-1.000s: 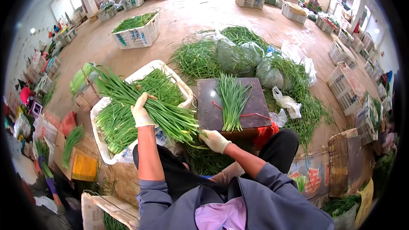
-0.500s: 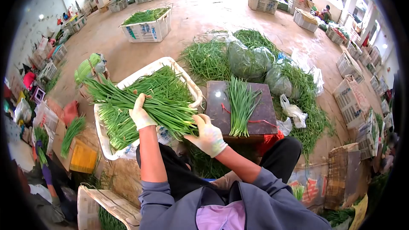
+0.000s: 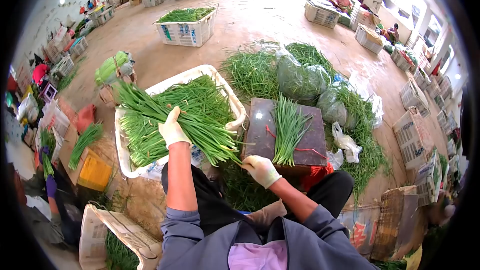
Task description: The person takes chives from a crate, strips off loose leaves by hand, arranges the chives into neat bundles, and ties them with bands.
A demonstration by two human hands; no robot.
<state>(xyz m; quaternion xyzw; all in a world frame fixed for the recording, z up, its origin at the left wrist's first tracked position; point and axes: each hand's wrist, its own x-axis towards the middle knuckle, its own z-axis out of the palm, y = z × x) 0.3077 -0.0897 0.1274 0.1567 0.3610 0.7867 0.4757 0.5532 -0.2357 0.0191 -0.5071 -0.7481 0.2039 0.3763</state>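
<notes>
Right hand [image 3: 262, 171] has moved back from the stalk bunch [image 3: 206, 134] to the near left corner of the dark table [image 3: 257, 140]; its fingers, spread half a second ago, are now closed. Thumb and fingertips pinch a thin strand [image 3: 236, 160] at the bunch's pale ends. Left hand [image 3: 174, 129] stays curled around the bunch's middle, some fingers hidden beneath. Bunch position: above the white basket [image 3: 242, 116], leafy tips toward upper left. On the table, a second bunch [image 3: 287, 137] lies across a red string [image 3: 311, 150].
</notes>
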